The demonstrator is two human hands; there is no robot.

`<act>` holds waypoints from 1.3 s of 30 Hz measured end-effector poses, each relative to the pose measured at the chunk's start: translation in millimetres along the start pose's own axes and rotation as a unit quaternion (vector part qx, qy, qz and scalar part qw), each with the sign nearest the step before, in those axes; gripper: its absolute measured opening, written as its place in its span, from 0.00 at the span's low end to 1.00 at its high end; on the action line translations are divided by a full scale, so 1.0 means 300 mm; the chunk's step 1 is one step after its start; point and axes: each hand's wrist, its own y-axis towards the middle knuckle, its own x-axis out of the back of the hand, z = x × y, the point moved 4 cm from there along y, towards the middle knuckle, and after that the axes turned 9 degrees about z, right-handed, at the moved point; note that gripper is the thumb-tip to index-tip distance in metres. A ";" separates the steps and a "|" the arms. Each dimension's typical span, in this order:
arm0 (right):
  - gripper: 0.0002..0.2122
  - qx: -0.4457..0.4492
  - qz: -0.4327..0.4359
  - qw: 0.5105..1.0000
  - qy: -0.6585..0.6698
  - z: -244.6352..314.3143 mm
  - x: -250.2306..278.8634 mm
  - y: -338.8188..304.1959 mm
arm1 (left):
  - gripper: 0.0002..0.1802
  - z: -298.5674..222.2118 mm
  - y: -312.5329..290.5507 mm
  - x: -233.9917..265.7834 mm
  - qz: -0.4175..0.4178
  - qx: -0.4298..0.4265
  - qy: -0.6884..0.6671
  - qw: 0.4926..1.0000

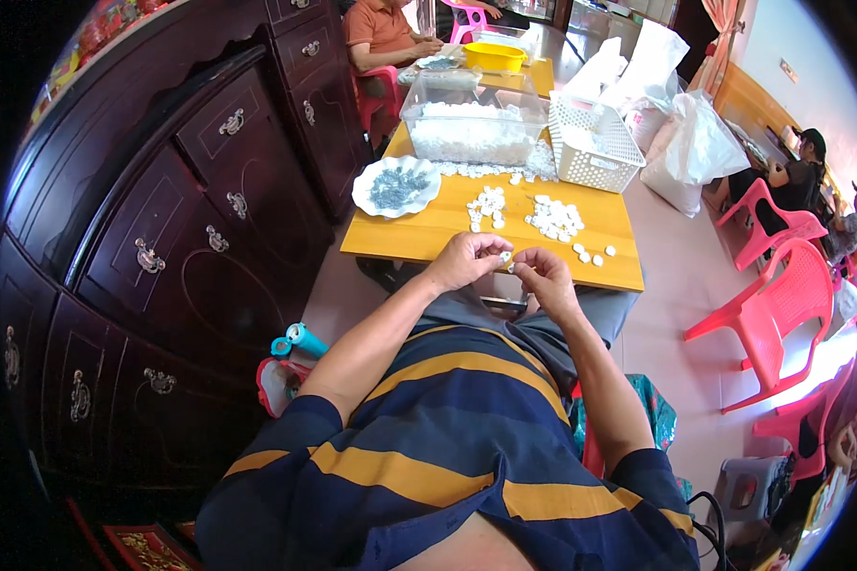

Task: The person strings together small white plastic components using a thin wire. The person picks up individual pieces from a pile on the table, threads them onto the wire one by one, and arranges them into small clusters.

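Note:
Over the near edge of the wooden table [414, 246], my left hand [471, 259] pinches a small white round piece [506, 257]. Close beside it, my right hand [545, 277] has its thumb and fingers pressed together at the same piece; whatever else they hold is too small to make out. Beyond my hands lie two loose groups of white round pieces, a smaller left pile [486, 206] and a larger right pile [554, 218]. A few single pieces [597, 260] are to the right. On the left stands a scalloped white dish [431, 197] heaped with small grey-silver parts.
Farther back are a clear bin [419, 143] of white pieces, a white perforated basket [628, 171] and a yellow basin [495, 57]. White sacks [693, 152] stand right of the table. Dark cabinets [191, 209] line the left; pink chairs [771, 309] and other people are around.

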 end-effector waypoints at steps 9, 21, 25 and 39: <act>0.06 -0.014 0.005 1.000 -0.016 -0.003 0.004 -0.011 | 0.14 -0.003 -0.005 -0.015 0.013 -0.001 -0.002 1.000; 0.07 -0.005 0.008 1.000 0.023 -0.005 0.001 -0.007 | 0.14 -0.006 -0.006 -0.027 0.020 0.003 -0.008 1.000; 0.08 -0.012 0.010 0.999 0.050 0.008 -0.007 -0.007 | 0.14 0.002 -0.004 -0.024 0.024 0.007 -0.010 1.000; 0.06 -0.013 0.010 0.994 0.110 0.013 -0.014 -0.003 | 0.14 -0.008 -0.005 -0.021 0.023 0.008 -0.030 0.999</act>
